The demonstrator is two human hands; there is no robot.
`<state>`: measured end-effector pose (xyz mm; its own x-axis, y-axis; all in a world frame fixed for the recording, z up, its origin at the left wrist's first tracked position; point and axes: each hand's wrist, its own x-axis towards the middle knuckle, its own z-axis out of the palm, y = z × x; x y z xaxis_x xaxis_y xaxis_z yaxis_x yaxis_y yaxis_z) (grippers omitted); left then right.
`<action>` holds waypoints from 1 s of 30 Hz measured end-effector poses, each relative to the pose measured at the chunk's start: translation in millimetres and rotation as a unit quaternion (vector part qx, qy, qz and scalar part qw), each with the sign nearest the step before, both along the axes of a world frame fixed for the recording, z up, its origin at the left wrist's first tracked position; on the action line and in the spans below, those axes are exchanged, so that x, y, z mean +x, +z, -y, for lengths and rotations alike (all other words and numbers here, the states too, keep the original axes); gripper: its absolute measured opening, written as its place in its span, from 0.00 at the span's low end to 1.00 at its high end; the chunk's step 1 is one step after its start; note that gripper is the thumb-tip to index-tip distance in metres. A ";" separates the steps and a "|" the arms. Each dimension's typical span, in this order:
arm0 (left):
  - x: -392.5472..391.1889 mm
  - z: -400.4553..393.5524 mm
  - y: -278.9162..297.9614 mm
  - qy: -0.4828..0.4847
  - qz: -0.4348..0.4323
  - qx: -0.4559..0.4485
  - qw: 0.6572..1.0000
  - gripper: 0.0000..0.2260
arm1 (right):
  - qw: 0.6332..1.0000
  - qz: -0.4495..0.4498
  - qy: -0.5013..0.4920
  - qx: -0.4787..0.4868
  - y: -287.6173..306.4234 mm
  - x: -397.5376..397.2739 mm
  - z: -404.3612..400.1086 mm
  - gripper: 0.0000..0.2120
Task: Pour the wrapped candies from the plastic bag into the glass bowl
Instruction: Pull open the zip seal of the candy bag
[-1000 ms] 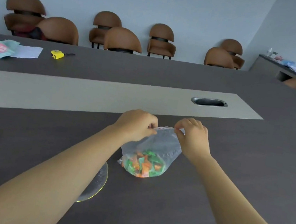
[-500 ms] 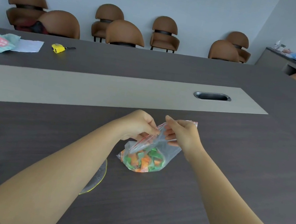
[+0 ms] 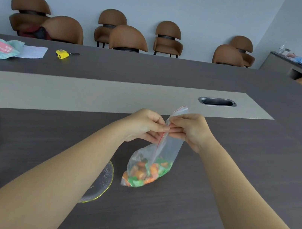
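**Zip bag pinched at its seal, bowl beside the left forearm**

While the clear plastic bag [image 3: 156, 155] is held upright over the dark table [image 3: 236, 167], its red zip strip [image 3: 162, 138] is pinched from both sides. The left hand [image 3: 144, 126] is closed on the strip from one side, and the right hand [image 3: 191, 129] is closed on it from the other, with the fingertips of the two hands nearly touching. A free corner of the bag's top is seen sticking up just above the right hand. Whether the seal is parted cannot be told.

Below the hands, the bag's lower end is rested on the table, and the wrapped candies [image 3: 146, 173], orange and green, are gathered in it.

Just beside the candies, toward the left forearm, the glass bowl [image 3: 102, 184] with a yellow-green rim is seen; most of it is hidden beneath that forearm. No candies can be seen in its visible part.

Well beyond the left hand, a yellow tape measure [image 3: 62, 54] is laid on the table. Beyond the right hand, a metal cable slot [image 3: 217, 101] is set into the grey centre strip [image 3: 90, 93].
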<state>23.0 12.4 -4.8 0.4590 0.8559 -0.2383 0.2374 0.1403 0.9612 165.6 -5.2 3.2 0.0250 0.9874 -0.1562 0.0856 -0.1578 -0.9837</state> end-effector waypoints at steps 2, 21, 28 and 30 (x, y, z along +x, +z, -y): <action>-2.3 0.7 1.3 -0.009 0.002 -0.004 1.000 0.08 | 1.000 0.005 0.009 -0.007 2.3 1.1 0.8 0.09; -5.4 11.8 -23.2 -0.007 0.013 -0.055 0.998 0.07 | 0.997 -0.033 0.067 -0.033 -21.9 2.1 33.3 0.08; -0.5 18.0 -23.1 0.006 0.019 -0.093 0.995 0.11 | 0.995 0.086 0.050 -0.002 -25.8 1.9 37.1 0.07; 0.6 17.5 -24.4 0.020 0.011 -0.087 0.996 0.11 | 0.994 0.098 0.057 0.002 -27.4 2.1 38.6 0.07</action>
